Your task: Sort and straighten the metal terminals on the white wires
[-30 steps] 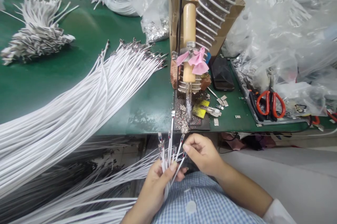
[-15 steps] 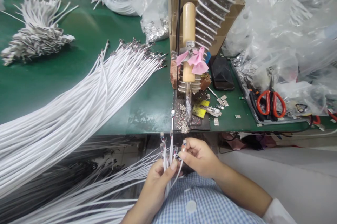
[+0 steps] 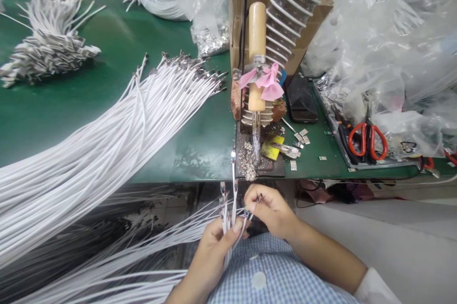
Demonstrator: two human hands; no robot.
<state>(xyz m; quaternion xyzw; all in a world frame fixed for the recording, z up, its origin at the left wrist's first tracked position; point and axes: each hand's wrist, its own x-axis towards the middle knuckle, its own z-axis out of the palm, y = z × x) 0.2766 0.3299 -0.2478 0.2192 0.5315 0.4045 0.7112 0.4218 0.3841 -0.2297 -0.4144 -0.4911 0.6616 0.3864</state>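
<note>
Several white cables with small metal-tipped ends stand up out of my left hand, which is closed around them below the table edge. One cable reaches higher than the rest, its tip over the table's edge. My right hand, just to the right, pinches a thin white cable near its dark end. Straight ahead, a soldering iron with a wooden handle points tip-down, a pink ribbon tied round it. Under its tip lies a dark plate strewn with solder bits.
A large bundle of white cables lies across the green table at left. On the right are a phone, red-handled scissors in a tray and plastic bags. A ribbed hose rises behind the iron.
My right hand has turned slightly and now pinches a dark cable end where a metal-tipped connector showed before. The cables in my left hand have shifted slightly.
</note>
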